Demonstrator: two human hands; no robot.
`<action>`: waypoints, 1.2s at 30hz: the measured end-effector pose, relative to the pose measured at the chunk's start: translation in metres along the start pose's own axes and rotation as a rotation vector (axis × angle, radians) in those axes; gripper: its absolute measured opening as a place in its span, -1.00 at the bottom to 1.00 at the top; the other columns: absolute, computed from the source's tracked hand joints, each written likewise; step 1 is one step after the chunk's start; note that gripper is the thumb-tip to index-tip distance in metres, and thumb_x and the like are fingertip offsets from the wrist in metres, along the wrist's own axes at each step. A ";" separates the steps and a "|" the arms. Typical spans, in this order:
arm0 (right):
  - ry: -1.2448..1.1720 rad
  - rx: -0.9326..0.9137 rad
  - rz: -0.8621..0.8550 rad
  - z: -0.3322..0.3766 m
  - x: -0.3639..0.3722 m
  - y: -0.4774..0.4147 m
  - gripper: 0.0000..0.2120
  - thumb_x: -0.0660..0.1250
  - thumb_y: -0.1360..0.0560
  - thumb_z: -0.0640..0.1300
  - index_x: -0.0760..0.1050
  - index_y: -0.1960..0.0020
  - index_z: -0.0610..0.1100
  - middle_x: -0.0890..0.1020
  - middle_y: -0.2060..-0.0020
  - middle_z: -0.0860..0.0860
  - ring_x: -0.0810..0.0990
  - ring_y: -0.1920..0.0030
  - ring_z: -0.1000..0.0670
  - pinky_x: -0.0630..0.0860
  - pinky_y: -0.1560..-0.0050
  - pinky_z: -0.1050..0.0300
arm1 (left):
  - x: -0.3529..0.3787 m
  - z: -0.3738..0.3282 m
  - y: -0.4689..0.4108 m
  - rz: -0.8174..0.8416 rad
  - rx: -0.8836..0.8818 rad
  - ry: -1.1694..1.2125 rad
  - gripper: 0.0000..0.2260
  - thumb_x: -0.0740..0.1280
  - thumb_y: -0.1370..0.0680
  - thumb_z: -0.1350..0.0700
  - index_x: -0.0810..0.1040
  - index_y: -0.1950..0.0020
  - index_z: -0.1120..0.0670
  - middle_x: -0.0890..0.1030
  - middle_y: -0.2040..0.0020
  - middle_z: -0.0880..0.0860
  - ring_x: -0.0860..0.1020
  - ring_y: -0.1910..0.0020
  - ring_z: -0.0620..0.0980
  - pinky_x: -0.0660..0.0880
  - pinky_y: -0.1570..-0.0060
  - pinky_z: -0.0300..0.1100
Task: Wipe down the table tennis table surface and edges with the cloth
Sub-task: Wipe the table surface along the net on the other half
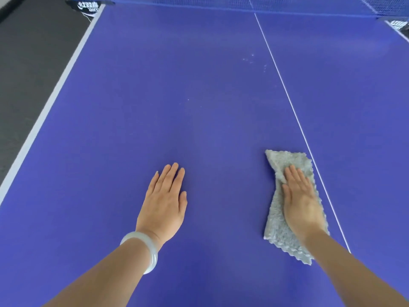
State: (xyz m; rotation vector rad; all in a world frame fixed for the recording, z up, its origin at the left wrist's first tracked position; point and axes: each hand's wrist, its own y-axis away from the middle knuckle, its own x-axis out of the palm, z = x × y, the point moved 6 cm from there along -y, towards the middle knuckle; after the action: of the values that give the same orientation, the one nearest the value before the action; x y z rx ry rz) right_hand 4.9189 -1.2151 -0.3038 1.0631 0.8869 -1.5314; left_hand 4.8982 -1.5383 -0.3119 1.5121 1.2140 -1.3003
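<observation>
Item: grey, nubbly-pile cleaning cloth [276,220], crumpled into a long strip, lying flat on the desk just left of the thin white centre line [286,91], its far right corner almost reaching that line. Right hand [302,202]: palm down on the middle of the cloth, left of the centre line; fingers [294,176] straight and pressed together, laid flat on the pile, gripping nothing. Left hand [164,202]: palm down on the bare desk, well to the left of the centre line and apart from the cloth; fingers [174,173] straight and close together, thumb lying alongside. Pale, translucent white bangle [152,255] round the left wrist. Blue-violet, smooth, flat-topped desk [177,85] marked for table tennis, extending on both sides of the centre line. Scatter of small white specks [252,59] on the desk top, just left of the centre line and farther off than the cloth. White edge band [57,89] along the desk's side, far left of the centre line. Blue mesh net [221,2] crossing the far end of the centre line. Black net clamp with white lettering [88,6] at the net's left end. Dark grey floor [26,63] beyond the edge band.
</observation>
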 end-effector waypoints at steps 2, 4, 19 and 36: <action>0.041 0.154 -0.055 -0.023 -0.008 -0.033 -0.52 -0.02 -0.70 -0.11 0.11 -0.59 -0.19 0.13 -0.59 -0.06 0.00 -0.59 0.00 -0.12 -0.59 0.04 | -0.002 -0.002 -0.001 0.020 -0.010 -0.005 -0.45 -0.15 -0.63 -0.03 0.20 -0.58 0.12 0.19 -0.58 0.06 0.12 -0.58 0.01 0.02 -0.56 -0.02; 0.061 0.275 -0.076 -0.014 -0.006 -0.069 -0.48 -0.03 -0.68 -0.11 0.02 -0.60 -0.22 0.06 -0.60 -0.09 -0.05 -0.60 -0.05 -0.15 -0.58 -0.02 | -0.002 -0.002 -0.002 0.032 -0.009 -0.010 -0.45 -0.16 -0.63 -0.03 0.18 -0.59 0.11 0.18 -0.59 0.06 0.10 -0.58 0.01 0.01 -0.56 -0.02; 0.014 -0.337 0.154 -0.003 -0.010 0.064 -0.49 0.07 -0.61 -0.27 0.17 -0.55 -0.18 0.19 -0.57 -0.02 0.13 -0.57 0.00 0.03 -0.56 0.06 | -0.006 0.000 -0.003 0.040 -0.018 0.002 -0.47 -0.15 -0.65 -0.02 0.22 -0.57 0.12 0.21 -0.57 0.07 0.13 -0.57 0.02 -0.01 -0.56 -0.03; -0.044 0.027 -0.010 -0.015 -0.015 -0.045 -0.56 0.00 -0.70 -0.14 0.20 -0.57 -0.07 0.18 -0.58 0.04 0.04 -0.59 0.07 -0.10 -0.57 0.19 | -0.007 -0.004 -0.001 0.036 -0.027 -0.008 -0.47 -0.14 -0.64 -0.01 0.26 -0.56 0.13 0.25 -0.56 0.07 0.17 -0.56 0.03 0.06 -0.54 -0.01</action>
State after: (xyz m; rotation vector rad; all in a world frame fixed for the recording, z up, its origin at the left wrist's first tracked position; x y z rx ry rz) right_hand 4.8790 -1.1874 -0.2938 1.0416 0.8451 -1.5734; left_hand 4.8978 -1.5352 -0.3038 1.5013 1.1895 -1.2603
